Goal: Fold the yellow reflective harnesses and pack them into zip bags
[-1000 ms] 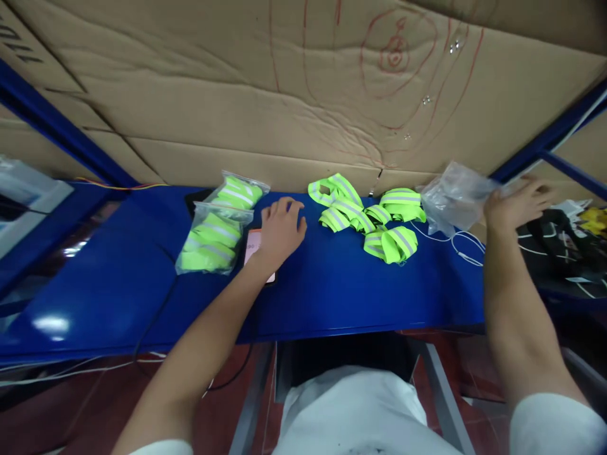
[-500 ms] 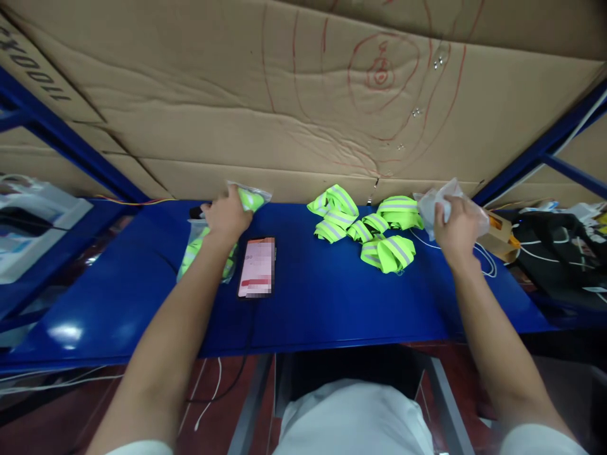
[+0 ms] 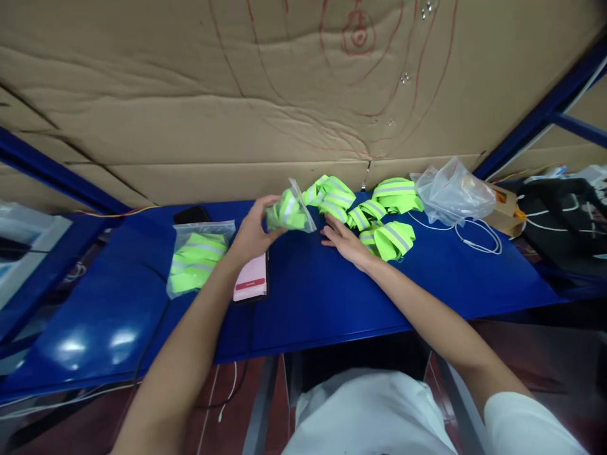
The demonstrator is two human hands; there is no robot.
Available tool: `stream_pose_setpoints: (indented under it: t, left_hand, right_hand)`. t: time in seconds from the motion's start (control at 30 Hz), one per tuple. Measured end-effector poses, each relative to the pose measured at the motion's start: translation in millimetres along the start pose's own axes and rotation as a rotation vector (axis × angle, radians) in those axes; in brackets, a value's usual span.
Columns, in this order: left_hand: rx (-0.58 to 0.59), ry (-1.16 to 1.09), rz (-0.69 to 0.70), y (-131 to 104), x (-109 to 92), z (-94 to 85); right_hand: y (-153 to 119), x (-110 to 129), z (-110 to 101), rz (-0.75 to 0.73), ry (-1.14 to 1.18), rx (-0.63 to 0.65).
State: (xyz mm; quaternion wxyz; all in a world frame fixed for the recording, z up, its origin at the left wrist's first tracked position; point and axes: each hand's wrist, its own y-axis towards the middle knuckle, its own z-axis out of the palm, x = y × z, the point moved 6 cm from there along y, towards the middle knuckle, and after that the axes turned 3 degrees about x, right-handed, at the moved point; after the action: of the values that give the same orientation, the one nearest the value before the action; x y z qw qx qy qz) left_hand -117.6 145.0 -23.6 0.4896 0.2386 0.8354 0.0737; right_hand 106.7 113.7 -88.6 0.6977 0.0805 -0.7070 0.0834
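Note:
My left hand (image 3: 258,230) grips a small clear bag (image 3: 289,212) with a yellow-green reflective strap inside, raised over the middle of the blue table (image 3: 303,297). My right hand (image 3: 344,240) has its fingers apart at the front edge of the loose yellow-green straps (image 3: 391,240), holding nothing. Those straps lie in several folded bundles, with silver stripes. To the left, a flat clear bag (image 3: 196,259) of similar straps lies on the table. A phone (image 3: 251,278) with a lit pink screen is partly hidden under my left hand.
A pile of clear plastic bags (image 3: 455,193) sits at the back right, beside a white cable (image 3: 484,243) and a small cardboard box (image 3: 505,212). A black item (image 3: 191,215) lies at the back left. Cardboard (image 3: 190,139) walls the rear.
My left hand has carried its bag rightward, uncovering the flat bag. My right hand has left the clear plastic bags and moved left to the loose straps. The view has shifted slightly.

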Motion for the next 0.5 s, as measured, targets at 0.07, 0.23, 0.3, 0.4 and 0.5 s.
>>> stream_pose_setpoints:
  t: [0.07, 0.23, 0.3, 0.4, 0.5]
  left_hand:
    - [0.116, 0.060, 0.012, -3, 0, 13.5]
    - [0.208, 0.217, 0.117, -14, -21, 35.0]
    - [0.215, 0.312, 0.119, -19, -30, 41.1]
    - [0.230, 0.409, 0.156, -26, -44, 50.9]
    - [0.186, 0.462, 0.209, -30, -52, 56.7]
  right_hand:
    - [-3, 2, -7, -0.023, 0.009, -0.032]
    - [-22, 13, -10, -0.060, 0.002, -0.075]
    - [-25, 13, -9, -0.054, 0.013, -0.093]
    - [-25, 10, -7, -0.027, 0.059, -0.093]
    - [-24, 5, -4, 0.004, 0.096, -0.093]
